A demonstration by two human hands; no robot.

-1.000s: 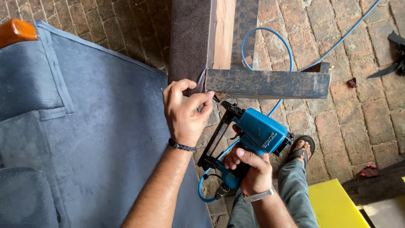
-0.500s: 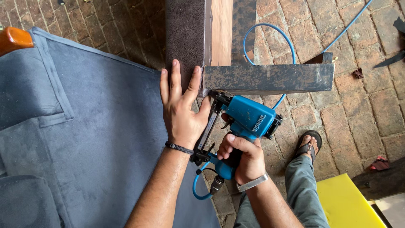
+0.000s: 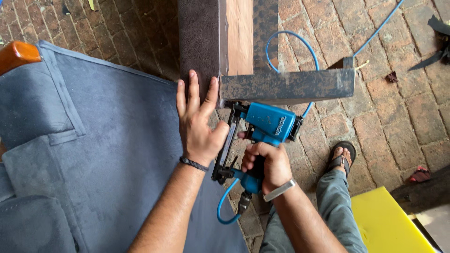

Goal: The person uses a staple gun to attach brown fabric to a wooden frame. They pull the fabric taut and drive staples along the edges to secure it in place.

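My left hand lies flat with fingers spread, pressing dark brown fabric against the corner of a wooden frame. My right hand grips the handle of a blue pneumatic staple gun. The gun's nose touches the underside of the frame's dark crossbar, just right of my left thumb. A blue air hose curls from the base of the handle.
A blue-grey upholstered cushion with an orange wooden arm fills the left side. The floor is red brick. My sandalled foot and grey trouser leg are at lower right, beside a yellow board. More blue hose loops behind the frame.
My left hand went from pinching the fabric at the corner to lying flat with fingers extended. The staple gun moved up and left, its nose now against the crossbar.
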